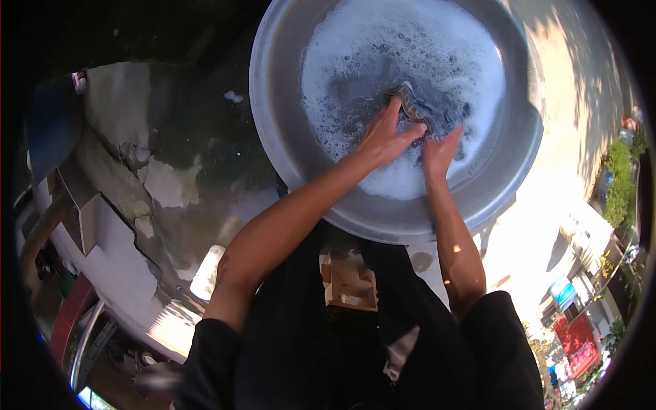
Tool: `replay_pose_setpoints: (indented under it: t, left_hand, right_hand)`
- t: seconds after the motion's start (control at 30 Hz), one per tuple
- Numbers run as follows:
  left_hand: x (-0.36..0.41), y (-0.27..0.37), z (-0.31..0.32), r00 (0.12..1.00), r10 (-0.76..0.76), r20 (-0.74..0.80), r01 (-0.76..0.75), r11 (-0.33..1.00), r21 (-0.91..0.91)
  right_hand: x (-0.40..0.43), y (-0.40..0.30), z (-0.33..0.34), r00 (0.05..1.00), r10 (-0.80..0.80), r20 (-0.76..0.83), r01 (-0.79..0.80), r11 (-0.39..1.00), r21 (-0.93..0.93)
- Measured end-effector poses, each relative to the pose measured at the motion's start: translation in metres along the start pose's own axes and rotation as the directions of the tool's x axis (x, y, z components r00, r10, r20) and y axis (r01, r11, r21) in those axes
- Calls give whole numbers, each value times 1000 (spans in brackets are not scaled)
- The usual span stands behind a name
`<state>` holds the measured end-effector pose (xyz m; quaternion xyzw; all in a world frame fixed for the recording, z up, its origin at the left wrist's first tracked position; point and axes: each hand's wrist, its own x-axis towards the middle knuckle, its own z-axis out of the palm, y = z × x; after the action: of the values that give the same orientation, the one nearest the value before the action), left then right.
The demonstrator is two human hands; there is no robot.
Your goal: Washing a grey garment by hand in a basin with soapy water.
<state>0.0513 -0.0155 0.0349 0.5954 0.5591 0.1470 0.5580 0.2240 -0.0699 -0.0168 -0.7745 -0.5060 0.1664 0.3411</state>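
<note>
A wide metal basin [287, 154] of foamy water [435, 36] stands in front of me. Partly under the suds is a wet dark grey garment [443, 105], with an elastic-looking band [410, 106] that bears lettering. My left hand [387, 134] pinches this band between thumb and fingers, just above the water. Close beside it on the right, my right hand [441, 154] reaches into the wet cloth with its thumb side up. Water and cloth hide most of its fingers, so its grip cannot be made out.
Between my legs, below the basin, is a small wooden box-like object [335, 289]. A white cylindrical container [207, 271] is near my left elbow. Cracked concrete [171, 179] spreads to the left. Green plants [617, 179] line the far right, past sunlit ground.
</note>
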Motion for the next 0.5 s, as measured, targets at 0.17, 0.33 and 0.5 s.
replay_pose_setpoints:
  t: [0.17,0.33,0.5]
  left_hand:
    - [17,-18,6,932,-278,231,309,284,-908]
    - [15,-12,-22,846,-180,502,500,-61,-864]
    - [4,-5,-26,993,28,117,112,138,-984]
  right_hand:
    - [-2,-94,9,947,111,303,-179,962,206]
    - [-10,-166,-5,890,26,455,-65,995,71]
    - [-11,-188,-9,829,-190,525,277,957,-90]
